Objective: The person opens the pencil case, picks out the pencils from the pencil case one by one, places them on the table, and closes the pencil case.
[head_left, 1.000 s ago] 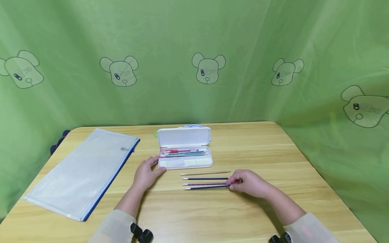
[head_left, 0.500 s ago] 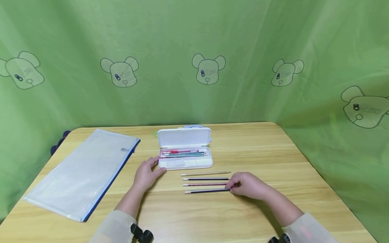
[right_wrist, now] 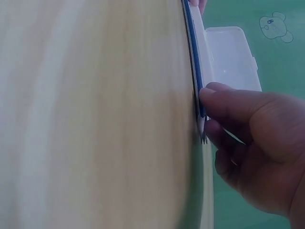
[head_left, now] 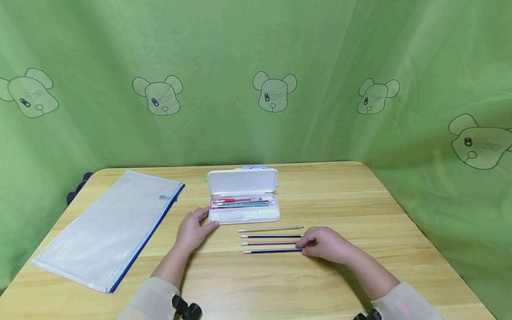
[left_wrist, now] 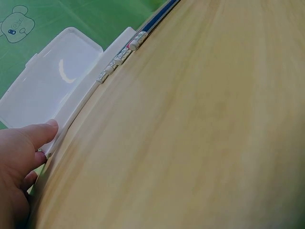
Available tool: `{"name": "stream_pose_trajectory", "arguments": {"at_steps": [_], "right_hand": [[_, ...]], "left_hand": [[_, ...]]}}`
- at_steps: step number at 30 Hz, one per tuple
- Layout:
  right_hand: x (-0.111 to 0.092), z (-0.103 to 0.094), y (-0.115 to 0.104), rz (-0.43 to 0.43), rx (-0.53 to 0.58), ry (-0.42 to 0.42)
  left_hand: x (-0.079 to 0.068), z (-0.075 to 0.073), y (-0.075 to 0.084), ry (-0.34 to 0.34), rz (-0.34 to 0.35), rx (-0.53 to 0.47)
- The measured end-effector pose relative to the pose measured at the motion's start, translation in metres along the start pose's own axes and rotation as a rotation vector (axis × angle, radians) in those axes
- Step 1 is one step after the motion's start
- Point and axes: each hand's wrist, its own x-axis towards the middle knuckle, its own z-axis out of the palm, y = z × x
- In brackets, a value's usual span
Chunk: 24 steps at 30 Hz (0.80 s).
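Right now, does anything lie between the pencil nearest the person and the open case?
Yes: between the near pencil and the case, a reddish pencil, a dark pencil and a tan pencil lie in that order.

The case (head_left: 242, 182) is white, the bear-patterned curtain (head_left: 216, 133) green.

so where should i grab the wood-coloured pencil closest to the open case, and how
Probably by mid-shaft, pinched from above across its long sides. The wood-coloured pencil lies flat and slim, with gaps to the case and the next pencil. Coming from the right seems easiest: the right hand is on that side, though it pinches the frontmost dark pencil.
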Motion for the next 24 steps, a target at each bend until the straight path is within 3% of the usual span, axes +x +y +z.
{"name": "stream_pose_trajectory", "arguments": {"at_steps": [10,17,24], "right_hand": [[0.017,-0.01,-0.012,0.011,0.06,0.081],[0.055,-0.017,-0.022,0.037,0.063,0.151],[0.1,-0.016,-0.028,0.083,0.039,0.153]], "left_hand": [[0.0,0.0,0.0,-0.008,-0.003,-0.005],[0.0,0.0,-0.001,-0.007,-0.006,-0.001],[0.001,0.001,-0.002,0.002,0.005,0.005]]}}
